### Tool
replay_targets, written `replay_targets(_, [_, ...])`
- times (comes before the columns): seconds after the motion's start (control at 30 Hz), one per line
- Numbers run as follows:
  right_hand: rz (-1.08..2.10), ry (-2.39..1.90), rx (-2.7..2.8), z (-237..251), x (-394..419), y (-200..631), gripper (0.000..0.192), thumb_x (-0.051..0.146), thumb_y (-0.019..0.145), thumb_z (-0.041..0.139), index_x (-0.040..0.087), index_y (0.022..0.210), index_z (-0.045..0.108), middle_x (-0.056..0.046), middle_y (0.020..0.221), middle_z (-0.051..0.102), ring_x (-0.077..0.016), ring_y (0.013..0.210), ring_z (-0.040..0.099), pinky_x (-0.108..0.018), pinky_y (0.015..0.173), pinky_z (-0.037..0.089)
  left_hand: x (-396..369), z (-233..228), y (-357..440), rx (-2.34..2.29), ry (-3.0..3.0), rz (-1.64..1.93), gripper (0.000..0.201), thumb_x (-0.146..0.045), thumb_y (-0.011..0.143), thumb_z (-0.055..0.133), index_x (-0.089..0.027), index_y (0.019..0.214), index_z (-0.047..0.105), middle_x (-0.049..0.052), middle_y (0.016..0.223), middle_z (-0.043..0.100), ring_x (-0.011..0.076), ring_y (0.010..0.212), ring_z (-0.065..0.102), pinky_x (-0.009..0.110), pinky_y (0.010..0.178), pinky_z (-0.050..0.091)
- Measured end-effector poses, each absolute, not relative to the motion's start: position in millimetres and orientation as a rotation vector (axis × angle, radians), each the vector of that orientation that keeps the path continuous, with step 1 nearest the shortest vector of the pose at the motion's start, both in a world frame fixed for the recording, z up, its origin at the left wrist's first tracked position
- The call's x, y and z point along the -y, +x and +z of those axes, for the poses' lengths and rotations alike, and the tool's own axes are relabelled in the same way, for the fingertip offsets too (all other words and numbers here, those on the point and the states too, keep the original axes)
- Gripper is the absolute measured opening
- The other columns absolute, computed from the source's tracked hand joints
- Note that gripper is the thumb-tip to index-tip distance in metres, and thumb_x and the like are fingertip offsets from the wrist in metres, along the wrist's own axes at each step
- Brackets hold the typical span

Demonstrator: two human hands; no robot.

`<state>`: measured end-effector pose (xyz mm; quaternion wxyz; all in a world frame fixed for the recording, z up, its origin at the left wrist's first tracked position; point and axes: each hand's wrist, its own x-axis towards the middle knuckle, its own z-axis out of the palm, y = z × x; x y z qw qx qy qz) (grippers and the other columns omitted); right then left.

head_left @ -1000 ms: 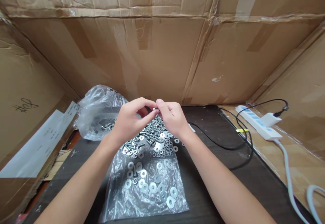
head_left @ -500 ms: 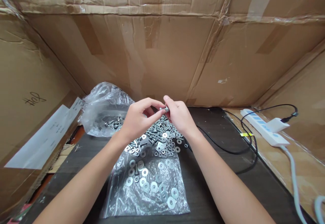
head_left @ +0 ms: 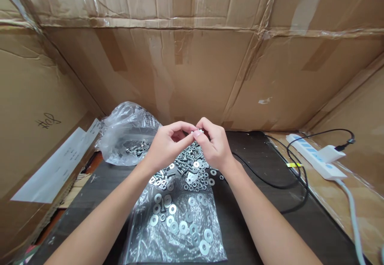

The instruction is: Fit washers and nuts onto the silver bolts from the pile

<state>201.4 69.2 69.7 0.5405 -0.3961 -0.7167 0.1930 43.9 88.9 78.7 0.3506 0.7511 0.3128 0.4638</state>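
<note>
The fingertips of my left hand and my right hand meet above the hardware pile, pinched around a small silver bolt. Most of it is hidden by the fingers, so I cannot tell what sits on its shank. Below the hands spreads a heap of loose bolts, nuts and washers. Nearer to me lies a flat clear plastic bag, with several large washers and a bolt on or in it.
At the back left a crumpled clear bag holds more bolts. Cardboard walls enclose the dark tabletop. To the right are a white power strip with a plugged-in adapter and a looping black cable.
My right thumb has come down from its raised position and the right fingers have closed over the bolt, covering most of it. The view has tilted slightly up.
</note>
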Motion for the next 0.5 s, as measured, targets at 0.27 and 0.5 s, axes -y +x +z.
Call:
replay_targets(0.27, [1.026, -1.153, 1.521, 59.3, -83.5, 200.6, 0.04, 0.036, 0.092, 0.039, 0.022, 0.056, 0.032, 0.005, 0.05, 0.024, -0.0095, 0.047, 0.024, -0.027, 0.046, 0.018, -93.6, 69.8, 38.1, -0.792, 2.961, 1.365, 0.011, -0.023, 0.096, 0.058, -0.017, 0.098, 0.067, 0.0, 0.082, 0.07, 0.0076, 0.059, 0.058, 0.021, 0.054, 0.043])
replay_targets(0.5, [1.388, -1.221, 1.475, 63.8, -84.2, 205.1, 0.036, 0.025, 0.084, 0.041, 0.024, 0.051, 0.027, 0.007, 0.044, 0.022, -0.008, 0.038, 0.024, -0.026, 0.04, 0.019, -96.7, 69.2, 35.0, -0.749, 3.03, 1.19, 0.014, -0.02, 0.096, 0.054, -0.019, 0.097, 0.068, 0.001, 0.085, 0.07, 0.0109, 0.072, 0.064, 0.021, 0.062, 0.047])
